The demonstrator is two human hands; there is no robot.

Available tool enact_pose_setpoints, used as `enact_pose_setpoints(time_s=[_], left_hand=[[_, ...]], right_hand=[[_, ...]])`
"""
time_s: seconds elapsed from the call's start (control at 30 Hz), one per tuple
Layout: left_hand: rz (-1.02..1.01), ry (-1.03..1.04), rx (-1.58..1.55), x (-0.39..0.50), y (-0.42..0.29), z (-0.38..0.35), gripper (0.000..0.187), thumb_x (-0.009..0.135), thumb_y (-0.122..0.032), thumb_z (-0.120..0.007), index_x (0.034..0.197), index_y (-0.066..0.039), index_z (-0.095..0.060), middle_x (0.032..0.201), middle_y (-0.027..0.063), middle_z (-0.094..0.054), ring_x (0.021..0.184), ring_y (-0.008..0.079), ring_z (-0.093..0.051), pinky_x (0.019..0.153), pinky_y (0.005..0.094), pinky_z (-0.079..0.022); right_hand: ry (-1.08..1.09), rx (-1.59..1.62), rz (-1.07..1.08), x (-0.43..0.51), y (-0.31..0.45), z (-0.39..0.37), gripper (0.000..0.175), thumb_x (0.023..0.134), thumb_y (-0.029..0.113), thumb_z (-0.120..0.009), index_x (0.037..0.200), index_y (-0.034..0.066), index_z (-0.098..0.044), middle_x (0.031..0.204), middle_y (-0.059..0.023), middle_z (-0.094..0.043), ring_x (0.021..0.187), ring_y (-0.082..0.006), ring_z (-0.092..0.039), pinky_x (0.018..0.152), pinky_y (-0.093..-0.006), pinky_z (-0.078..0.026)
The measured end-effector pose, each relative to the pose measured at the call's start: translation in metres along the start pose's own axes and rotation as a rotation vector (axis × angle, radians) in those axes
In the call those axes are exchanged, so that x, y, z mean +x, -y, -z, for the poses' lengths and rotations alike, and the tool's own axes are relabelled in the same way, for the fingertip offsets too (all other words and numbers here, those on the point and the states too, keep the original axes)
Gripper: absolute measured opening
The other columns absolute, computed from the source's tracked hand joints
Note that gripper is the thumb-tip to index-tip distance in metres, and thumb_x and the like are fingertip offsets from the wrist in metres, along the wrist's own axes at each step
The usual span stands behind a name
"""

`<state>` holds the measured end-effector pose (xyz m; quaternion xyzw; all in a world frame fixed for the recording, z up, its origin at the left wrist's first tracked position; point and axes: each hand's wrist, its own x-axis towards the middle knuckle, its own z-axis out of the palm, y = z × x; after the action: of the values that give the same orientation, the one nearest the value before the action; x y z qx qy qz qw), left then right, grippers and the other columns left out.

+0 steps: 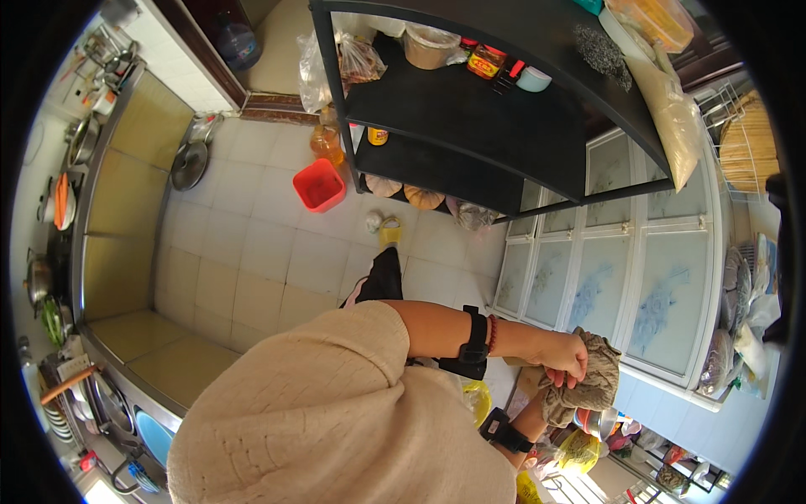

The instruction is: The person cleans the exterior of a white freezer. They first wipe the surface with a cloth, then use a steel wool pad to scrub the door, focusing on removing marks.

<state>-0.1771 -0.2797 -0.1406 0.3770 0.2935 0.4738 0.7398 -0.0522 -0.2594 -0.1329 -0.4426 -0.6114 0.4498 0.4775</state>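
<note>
A crumpled brown cloth (595, 372) hangs in front of me at the right of the view, beside the low frosted-glass cabinet. My left hand (563, 358) grips it from above, fingers curled at the folds. That forearm wears a black strap (473, 334) and a red bead bracelet (492, 334). From below, my right forearm (531, 423) rises to the same cloth, with a black device (497, 427) strapped near its wrist. Folds of cloth cover most of my right hand, so its fingers cannot be seen.
A black metal shelf (453, 94) stands ahead, holding jars and bags. Beside it on the tiled floor (258, 246) are a red bin (319, 186) and an oil bottle (326, 146). White cabinets (604, 271) line the right; a kitchen counter (94, 189) with pans runs along the left.
</note>
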Motion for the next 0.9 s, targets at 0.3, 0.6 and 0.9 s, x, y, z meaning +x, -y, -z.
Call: enact_pose_setpoints(time_s=[0.3,0.6,0.9], left_hand=[[0.05,-0.089,-0.15,0.007,0.007,0.002,0.02,0.098,-0.022,-0.065,0.099,-0.003,-0.07,0.09,0.0082,-0.074,0.069,0.0164,-0.068,0.065,0.0301,-0.055],[-0.259,0.116,-0.899,0.055,0.027,-0.006,0.074,0.1,-0.075,-0.038,0.137,-0.014,-0.057,0.129,0.0007,-0.061,0.12,0.0135,-0.057,0.104,0.0308,-0.048],[-0.439,0.128,0.237,0.019,-0.034,-0.041,0.096,0.082,-0.015,-0.088,0.159,-0.004,-0.031,0.157,0.0102,-0.042,0.141,0.0188,-0.045,0.115,0.0362,-0.04]], right_hand=[[0.023,-0.073,0.053,0.006,0.003,-0.001,0.043,0.099,0.02,-0.054,0.136,-0.0033,-0.06,0.136,-0.0174,-0.06,0.118,-0.0315,-0.06,0.104,-0.0399,-0.045],[0.087,-0.586,0.544,0.035,0.053,0.0,0.039,0.1,0.019,-0.055,0.13,-0.0042,-0.065,0.132,-0.0201,-0.062,0.117,-0.0362,-0.061,0.103,-0.0433,-0.045],[-0.214,-0.896,0.357,0.056,0.128,0.045,0.043,0.099,0.041,-0.066,0.091,-0.0003,-0.074,0.101,-0.0101,-0.072,0.088,-0.0389,-0.066,0.076,-0.0456,-0.052]])
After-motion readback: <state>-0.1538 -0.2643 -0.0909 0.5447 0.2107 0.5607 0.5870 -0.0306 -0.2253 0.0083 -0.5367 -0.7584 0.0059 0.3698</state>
